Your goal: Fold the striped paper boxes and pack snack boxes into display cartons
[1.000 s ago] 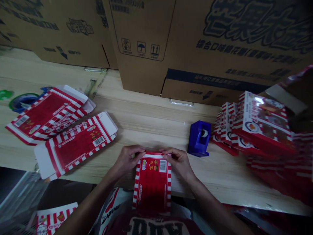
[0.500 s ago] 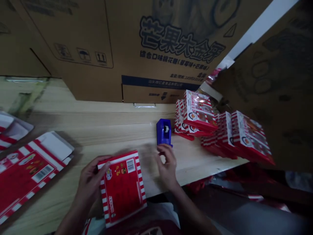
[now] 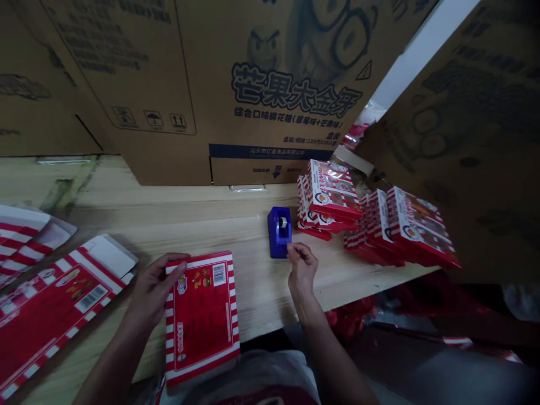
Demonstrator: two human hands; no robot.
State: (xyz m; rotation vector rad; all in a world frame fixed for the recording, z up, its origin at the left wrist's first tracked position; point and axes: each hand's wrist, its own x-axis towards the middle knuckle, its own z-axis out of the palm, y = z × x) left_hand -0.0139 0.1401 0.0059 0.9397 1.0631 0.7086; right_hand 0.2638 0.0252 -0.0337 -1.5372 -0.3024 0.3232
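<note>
Far left, two flat carton blanks [image 3: 59, 306] in red-and-white stripes lie on the bench [image 3: 236, 208], one at the lower left and one partly cut off by the frame edge; more may lie beneath, which cannot be told. Right of them, the left hand [image 3: 154, 289] grips one red-and-white striped carton [image 3: 201, 320] at its upper left corner. Its fingers [image 3: 171, 269] are closed over the edge, and the carton's near end reaches the bench's front edge. At centre, one blue tape dispenser [image 3: 278, 232] stands on the bench, with the right hand [image 3: 301, 269] just beside it. Its fingers [image 3: 297, 252] are drawn together in a pinch; nothing held is visible. Further right stand two clusters of assembled windowed cartons [image 3: 331, 191], the individual count uncertain. At least three large corrugated shipping cartons [image 3: 291, 95] line the back of the bench across the top of the frame.
</note>
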